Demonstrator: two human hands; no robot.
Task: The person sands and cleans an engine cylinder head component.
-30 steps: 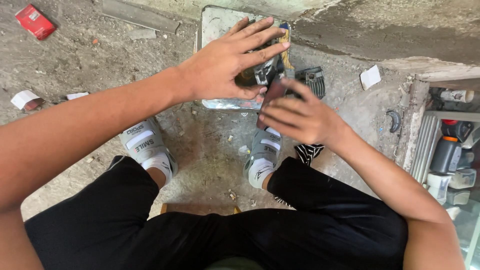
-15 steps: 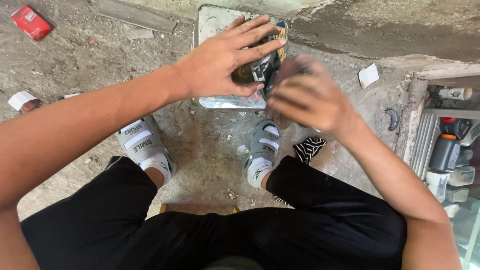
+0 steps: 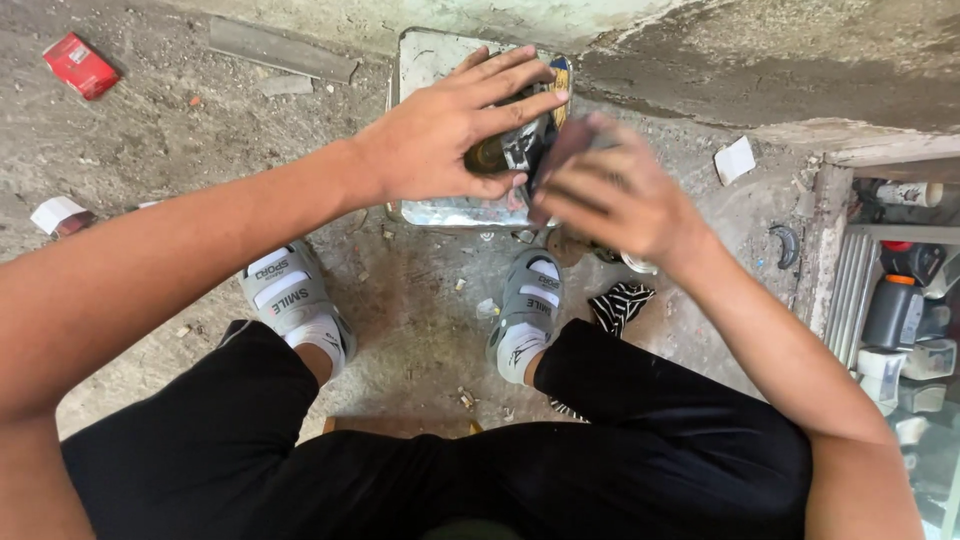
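My left hand (image 3: pixel 440 135) lies with spread fingers on a dark shiny object (image 3: pixel 520 140) with a yellow edge and holds it down on a grey metal slab (image 3: pixel 425 60) that rests on the dirt floor. My right hand (image 3: pixel 615 195) is blurred, just right of the object. Its fingers are closed on a small brownish piece (image 3: pixel 562 150) that touches the object's right side. Most of the dark object is hidden under my hands.
My feet in grey sandals (image 3: pixel 295 300) (image 3: pixel 525 305) stand in front of the slab. A striped cloth (image 3: pixel 620 305), a white paper scrap (image 3: pixel 735 160), a red packet (image 3: pixel 80 65) and a small white box (image 3: pixel 57 215) lie about. A shelf with containers (image 3: pixel 900 300) stands at right.
My right hand has moved up and toward the dark object, and is now blurred against its right side. My left hand has stayed pressed on the object.
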